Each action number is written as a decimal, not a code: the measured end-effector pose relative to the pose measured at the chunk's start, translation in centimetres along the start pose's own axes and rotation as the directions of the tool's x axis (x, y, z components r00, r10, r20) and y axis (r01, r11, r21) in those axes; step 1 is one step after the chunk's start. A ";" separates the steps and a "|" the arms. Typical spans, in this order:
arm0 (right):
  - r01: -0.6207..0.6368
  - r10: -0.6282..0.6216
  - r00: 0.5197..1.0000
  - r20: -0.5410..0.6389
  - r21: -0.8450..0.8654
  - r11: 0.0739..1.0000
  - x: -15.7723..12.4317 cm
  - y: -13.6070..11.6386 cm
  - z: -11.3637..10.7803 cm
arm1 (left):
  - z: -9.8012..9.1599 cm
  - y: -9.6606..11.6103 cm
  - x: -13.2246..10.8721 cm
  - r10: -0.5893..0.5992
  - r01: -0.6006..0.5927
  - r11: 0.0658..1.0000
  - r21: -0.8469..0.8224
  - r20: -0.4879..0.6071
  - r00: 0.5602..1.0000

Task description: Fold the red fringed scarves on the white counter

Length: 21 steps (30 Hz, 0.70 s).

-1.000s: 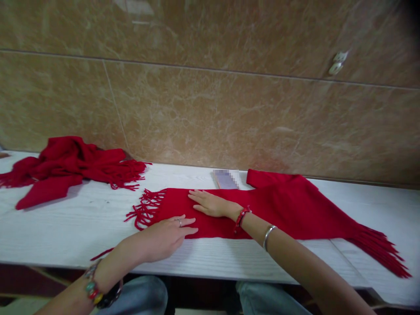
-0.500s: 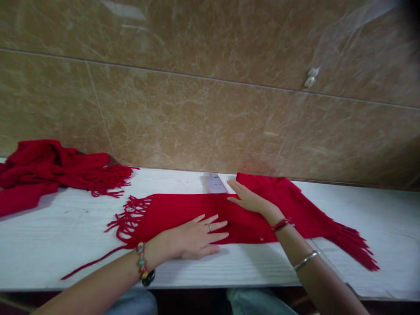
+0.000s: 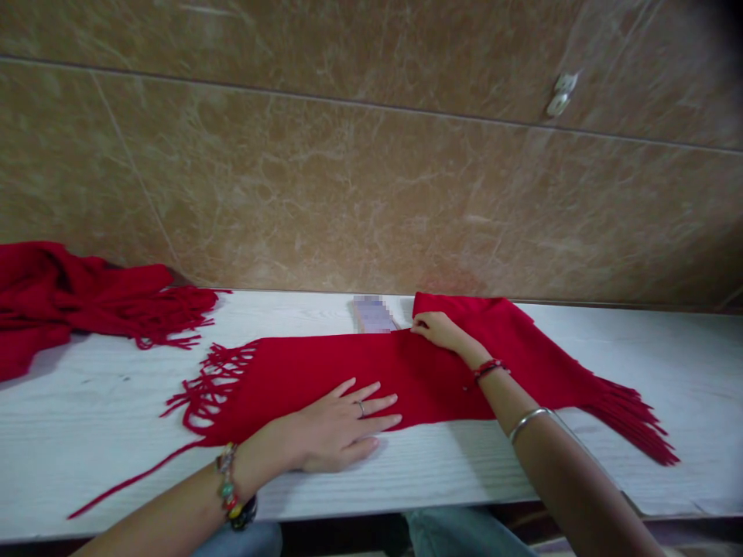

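A red fringed scarf [image 3: 313, 371] lies spread along the white table, its left part flat and its right part folded over at an angle. Its fringes show at both ends, with one long strand trailing left. My left hand [image 3: 342, 425] rests flat on the scarf near its front edge, fingers spread. At the scarf's back edge, my right hand [image 3: 436, 329] has its fingers curled and pinched on the red cloth beside the fold.
Another red scarf [image 3: 70, 298] lies bunched at the far left. A phone-like flat object [image 3: 373, 314], partly blurred, lies behind the spread scarf. A brown marbled wall [image 3: 325, 201] rises along the back of the white table [image 3: 116, 418].
My right hand has gone from lying stretched out to curled fingers at the scarf's back edge. My left hand stays flat on the scarf. The view has shifted slightly.
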State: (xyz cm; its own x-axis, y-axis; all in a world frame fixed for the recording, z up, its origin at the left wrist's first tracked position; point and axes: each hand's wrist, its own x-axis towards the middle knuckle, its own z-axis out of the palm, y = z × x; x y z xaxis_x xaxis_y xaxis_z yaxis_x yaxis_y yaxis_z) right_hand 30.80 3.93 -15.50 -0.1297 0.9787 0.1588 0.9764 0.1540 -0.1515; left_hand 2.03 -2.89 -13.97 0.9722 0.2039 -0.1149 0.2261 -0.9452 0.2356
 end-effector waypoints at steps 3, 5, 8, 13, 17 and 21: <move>-0.037 0.037 0.999 -0.017 0.002 0.999 0.3 0.1 0.3 | -0.1 0.1 0.0 -0.007 0.007 1.000 -0.010 0.010 1.000; -0.040 0.041 0.999 -0.019 0.010 0.999 0.4 -0.2 0.3 | -0.2 0.2 0.0 -0.019 0.020 1.000 -0.016 0.020 1.000; -0.003 0.004 1.000 -0.021 0.048 0.999 0.3 -1.4 0.0 | -0.3 0.4 0.1 -0.043 0.043 0.999 -0.022 0.016 0.999; 0.077 -0.081 0.996 0.031 0.107 0.991 0.6 -3.8 -0.9 | -0.5 0.7 0.1 -0.079 0.079 0.996 -0.036 0.013 0.997; 0.072 -0.080 0.994 0.078 0.099 0.993 1.1 -4.6 -1.1 | -0.6 0.8 0.2 -0.076 0.077 0.996 -0.044 0.017 0.997; 0.038 -0.042 0.998 0.053 0.064 0.997 1.5 -4.6 -0.7 | -0.6 0.7 0.2 -0.069 0.070 0.997 -0.044 0.026 0.997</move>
State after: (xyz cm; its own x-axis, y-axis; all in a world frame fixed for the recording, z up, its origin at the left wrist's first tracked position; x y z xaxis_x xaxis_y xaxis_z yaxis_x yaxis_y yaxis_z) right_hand 26.22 4.57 -13.87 -0.1791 0.9773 0.1134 0.9577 0.1996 -0.2075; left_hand 2.45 -3.35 -13.23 0.9523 0.2621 -0.1562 0.2964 -0.9163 0.2693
